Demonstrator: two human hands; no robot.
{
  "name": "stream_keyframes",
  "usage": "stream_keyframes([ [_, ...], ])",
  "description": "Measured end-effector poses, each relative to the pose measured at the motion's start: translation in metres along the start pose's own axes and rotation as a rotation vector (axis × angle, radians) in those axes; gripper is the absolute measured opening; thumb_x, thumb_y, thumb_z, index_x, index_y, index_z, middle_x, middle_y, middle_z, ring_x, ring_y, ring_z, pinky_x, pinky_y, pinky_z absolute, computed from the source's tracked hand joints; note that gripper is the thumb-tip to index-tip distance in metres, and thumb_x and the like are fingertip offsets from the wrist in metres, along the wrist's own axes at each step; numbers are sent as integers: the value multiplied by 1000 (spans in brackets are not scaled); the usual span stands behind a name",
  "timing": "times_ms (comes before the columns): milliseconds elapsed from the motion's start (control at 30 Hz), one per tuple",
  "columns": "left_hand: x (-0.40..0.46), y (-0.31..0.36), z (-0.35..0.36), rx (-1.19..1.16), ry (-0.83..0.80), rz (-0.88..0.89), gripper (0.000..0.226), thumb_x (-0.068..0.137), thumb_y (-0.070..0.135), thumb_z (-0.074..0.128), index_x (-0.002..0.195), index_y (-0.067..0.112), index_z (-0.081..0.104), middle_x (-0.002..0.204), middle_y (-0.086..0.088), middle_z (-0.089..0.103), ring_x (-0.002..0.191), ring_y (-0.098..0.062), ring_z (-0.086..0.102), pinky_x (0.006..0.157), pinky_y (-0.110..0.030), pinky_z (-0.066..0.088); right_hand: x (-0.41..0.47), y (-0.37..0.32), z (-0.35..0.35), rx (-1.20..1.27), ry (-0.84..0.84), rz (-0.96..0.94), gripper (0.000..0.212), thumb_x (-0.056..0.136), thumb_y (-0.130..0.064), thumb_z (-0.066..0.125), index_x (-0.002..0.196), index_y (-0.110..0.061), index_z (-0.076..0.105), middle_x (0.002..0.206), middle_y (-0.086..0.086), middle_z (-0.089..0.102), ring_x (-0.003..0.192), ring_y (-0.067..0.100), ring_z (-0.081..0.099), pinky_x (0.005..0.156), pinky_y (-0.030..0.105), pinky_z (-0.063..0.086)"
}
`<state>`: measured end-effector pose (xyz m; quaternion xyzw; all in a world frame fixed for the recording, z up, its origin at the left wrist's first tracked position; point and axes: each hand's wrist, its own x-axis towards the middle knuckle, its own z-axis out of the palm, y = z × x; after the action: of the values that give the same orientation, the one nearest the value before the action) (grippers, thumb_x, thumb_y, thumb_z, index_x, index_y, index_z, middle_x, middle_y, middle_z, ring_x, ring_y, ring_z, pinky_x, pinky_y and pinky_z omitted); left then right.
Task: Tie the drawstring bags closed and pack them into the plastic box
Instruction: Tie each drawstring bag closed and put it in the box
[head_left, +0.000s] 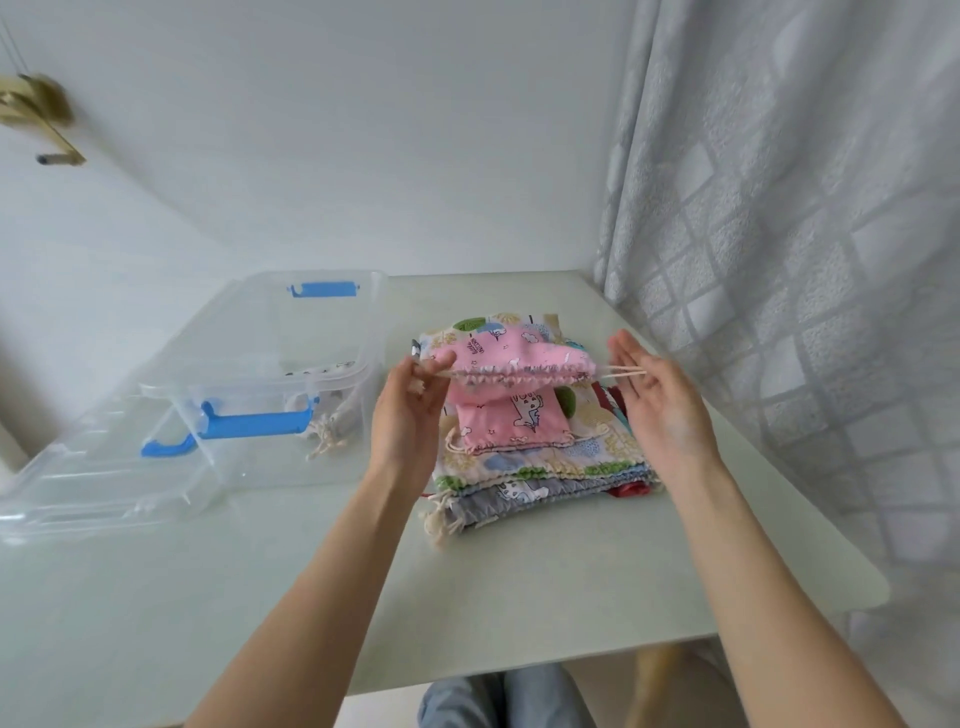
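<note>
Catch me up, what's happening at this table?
A person is cinching a pink drawstring bag, held up over a stack of flat bags. The left hand and right hand pull the cords outward from opposite ends, and the mouth is gathered nearly closed. The clear plastic box sits open to the left, its lid beside it, with what looks like at least one tied bag already inside.

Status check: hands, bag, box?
Both hands, left hand and right hand, pulling pink bag cords apart. Mouth gathered, untied. Plastic box open. Nothing blocking.
</note>
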<state>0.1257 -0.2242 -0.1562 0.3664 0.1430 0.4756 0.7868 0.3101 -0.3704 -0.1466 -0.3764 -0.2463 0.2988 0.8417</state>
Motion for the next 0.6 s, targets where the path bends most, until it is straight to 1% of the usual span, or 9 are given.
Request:
stream_keyframes([
  [67,9,-1,-7,-159,102,-21,37,101,19,34,65,14,40,58,3,59,73,-10,67,86,-29,46,2,-1,-2,229,49,15,20,95,-9,44,75,-12,47,80,1,71,101,20,67,95,41,49],
  [100,9,-3,-10,-202,131,-28,37,101,18,34,65,15,38,51,5,50,57,-10,60,80,-29,48,3,0,-6,280,69,14,24,97,-12,42,74,-14,45,66,-2,65,84,16,69,88,43,52],
  [167,10,-8,-11,-27,141,-25,35,100,17,34,65,17,33,49,7,34,45,-10,36,61,-25,48,4,6,-8,239,83,30,31,99,-18,41,69,-16,38,49,-6,43,49,7,50,69,33,56],
  [233,12,-13,-15,546,72,143,32,97,18,36,65,17,32,53,6,30,50,-12,25,48,-24,33,8,13,-10,-57,81,38,33,100,-21,41,68,-17,34,50,-8,33,43,6,29,44,19,39],
  [267,13,-14,-19,876,-10,282,30,96,20,37,67,15,33,53,4,32,51,-13,26,49,-25,28,10,15,-13,-285,59,4,33,100,-22,42,68,-17,34,52,-8,32,43,6,25,40,18,28],
  [333,15,-17,-28,1367,-158,487,28,95,25,38,71,10,37,50,4,35,46,-16,29,47,-27,24,10,16,-18,-689,-23,-91,33,99,-24,44,69,-15,35,55,-6,31,46,7,22,43,23,20],
  [400,14,-19,-35,1582,-287,595,32,94,37,36,75,12,40,51,8,41,44,-17,40,44,-25,27,9,16,-23,-983,-129,-179,33,98,-25,46,71,-9,38,56,-1,37,45,5,26,45,23,22],
  [500,13,-22,-41,1681,-504,589,33,90,51,44,96,20,55,82,11,56,71,-7,52,59,-14,36,4,21,-20,-1380,-299,-324,32,95,-36,46,76,-10,45,57,0,54,44,11,43,47,29,37],
  [600,16,-22,-46,1719,-556,682,33,84,47,55,98,18,64,90,6,63,85,-14,52,71,-16,38,-1,28,-15,-1644,-387,-429,33,94,-44,43,79,-15,42,55,-4,48,48,18,48,49,35,38],
])
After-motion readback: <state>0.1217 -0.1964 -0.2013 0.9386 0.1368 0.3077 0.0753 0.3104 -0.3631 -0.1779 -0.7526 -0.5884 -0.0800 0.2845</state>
